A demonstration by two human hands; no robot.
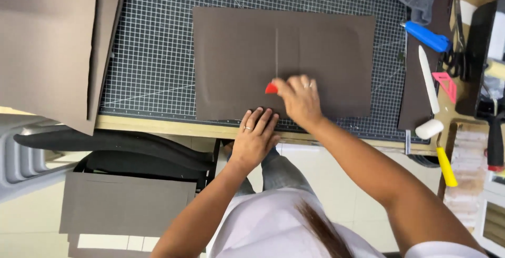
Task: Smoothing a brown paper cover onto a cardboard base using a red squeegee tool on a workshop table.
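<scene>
Matte brown sheet [315, 52]: flat left hand [255, 137] presses, right hand [300, 97] pinches red chalk [271, 88].

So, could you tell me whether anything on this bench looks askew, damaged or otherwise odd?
Nothing stands out. The brown sheet lies flat and square on the gridded cutting mat. The left hand presses its near edge; the right hand holds a small red tool at a pale marked line.

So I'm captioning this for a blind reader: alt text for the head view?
A right hand holds a small red piece on a brown sheet, the left hand pressing its near edge, on a gridded cutting mat.
</scene>
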